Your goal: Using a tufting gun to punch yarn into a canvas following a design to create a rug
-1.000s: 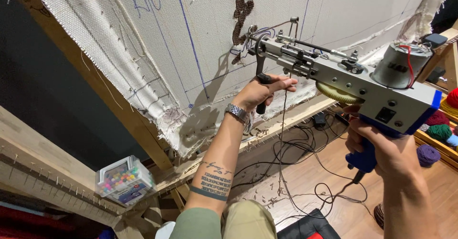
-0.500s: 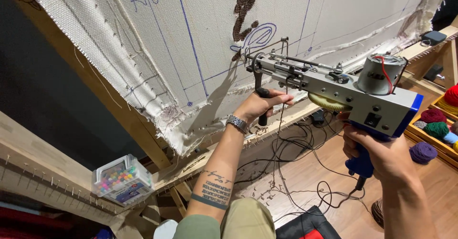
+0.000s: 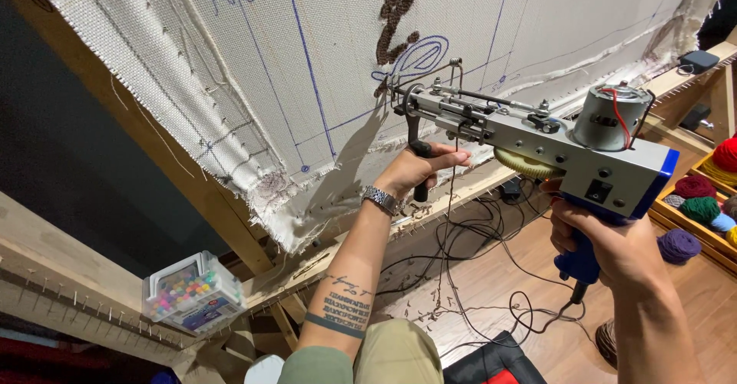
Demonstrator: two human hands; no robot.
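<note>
Gripping a tufting gun [image 3: 537,135] with both hands, the person holds its needle tip against a white cloth [image 3: 322,54] stretched over a wooden frame [image 3: 230,215]. The left hand [image 3: 414,171] is curled tightly around the black front handle that hangs below the gun's metal body, a metal watch [image 3: 381,198] on its wrist and dark tattoos along the forearm. The right hand [image 3: 610,246] is wrapped around the blue rear grip under the grey housing, fingers closed on it, with the round motor sitting on top of the gun just above. The gun lies nearly level, tilted slightly up toward the cloth, its tip touching beside a blue drawn loop and just under a strip of brown tufted yarn [image 3: 398,12]. Black cables [image 3: 476,276] trail over the wooden floor below. Balls of coloured yarn [image 3: 698,204] sit in a wooden tray at the right edge, and a clear plastic box of coloured markers [image 3: 188,292] rests on the lower frame beam at the left
</note>
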